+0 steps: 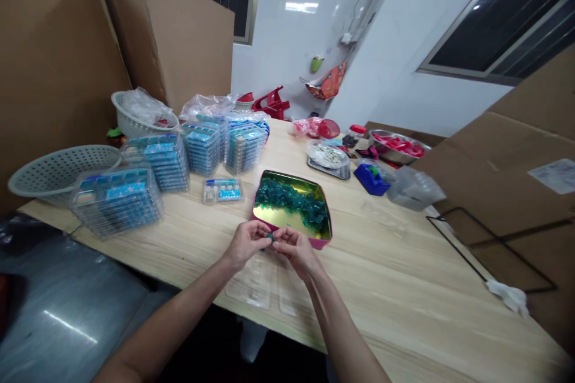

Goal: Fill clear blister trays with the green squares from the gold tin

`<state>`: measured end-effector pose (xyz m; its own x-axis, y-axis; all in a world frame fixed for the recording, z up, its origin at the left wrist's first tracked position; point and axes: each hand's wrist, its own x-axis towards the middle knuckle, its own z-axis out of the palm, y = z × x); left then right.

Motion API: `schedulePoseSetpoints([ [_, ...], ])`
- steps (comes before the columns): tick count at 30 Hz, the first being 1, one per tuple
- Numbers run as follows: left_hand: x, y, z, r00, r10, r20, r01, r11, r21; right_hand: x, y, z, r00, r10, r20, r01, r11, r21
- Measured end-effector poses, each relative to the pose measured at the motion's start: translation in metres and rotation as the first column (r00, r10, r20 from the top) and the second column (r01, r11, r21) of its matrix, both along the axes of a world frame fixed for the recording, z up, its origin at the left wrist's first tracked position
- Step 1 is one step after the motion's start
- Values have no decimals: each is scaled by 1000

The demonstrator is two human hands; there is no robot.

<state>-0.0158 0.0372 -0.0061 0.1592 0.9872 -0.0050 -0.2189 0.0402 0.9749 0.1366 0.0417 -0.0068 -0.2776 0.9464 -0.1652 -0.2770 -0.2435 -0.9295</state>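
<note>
You note a pale wood table [404, 293] on a grey floor [58, 305], tall cardboard sheets [58, 72] standing at the left and right, and a glossy white wall [287, 42] behind, with dark windows [498, 24] and strip-light glare [302, 7].

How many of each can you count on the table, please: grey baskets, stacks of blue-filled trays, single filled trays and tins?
Grey perforated plastic baskets: 2
Stacks of clear trays with blue contents: 4
Single filled clear tray: 1
Open metal tin: 1
Total: 8
</note>
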Motion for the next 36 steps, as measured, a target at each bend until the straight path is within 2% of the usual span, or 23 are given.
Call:
schedulePoseSetpoints([
  [2,-8,0,-2,994,-63,-87,59,997,-54,-2,-1,-2,1000,28,-11,-28,999,-22],
  [5,-17,-1,-8,963,-136,-235,117,989,-93,-5,-1,-10,995,73,74,-68,995,-78],
  [9,-18,-2,-20,899,-110,-423,97,994,-52,-11,-5,-27,960,105,259,-95,994,-51],
  [11,-15,-2,-25,841,-66,-537,77,997,-3,-14,-10,-33,902,57,428,-84,995,45],
  [14,-10,-5,-29,746,3,-665,65,995,77,-15,-16,-29,690,-118,714,-149,942,300],
  [17,-8,-8,-30,687,44,-726,82,987,138,-3,-9,-10,510,-255,821,-250,870,425],
  [19,-8,-11,-30,659,54,-750,115,978,172,13,6,5,367,-320,874,-273,861,430],
  [22,-10,-14,-31,586,57,-808,190,960,205,41,42,20,15,-369,929,-275,892,359],
  [23,-10,-14,-31,563,61,-824,205,956,211,49,54,21,-76,-358,931,-267,907,327],
  [25,-10,-14,-33,555,72,-828,203,954,219,60,74,19,-165,-326,931,-255,926,279],
  [28,-12,-15,-33,625,99,-774,147,959,241,65,89,10,-194,-295,936,-274,932,237],
  [30,-13,-16,-30,672,155,-724,76,958,276,65,91,4,-186,-284,941,-289,931,224],
  [33,-13,-17,-22,705,254,-662,-31,944,330,66,86,0,-132,-275,953,-300,927,226],
  [36,-10,-17,-12,751,278,-599,-70,935,346,70,81,-3,-74,-274,959,-286,927,243],
])
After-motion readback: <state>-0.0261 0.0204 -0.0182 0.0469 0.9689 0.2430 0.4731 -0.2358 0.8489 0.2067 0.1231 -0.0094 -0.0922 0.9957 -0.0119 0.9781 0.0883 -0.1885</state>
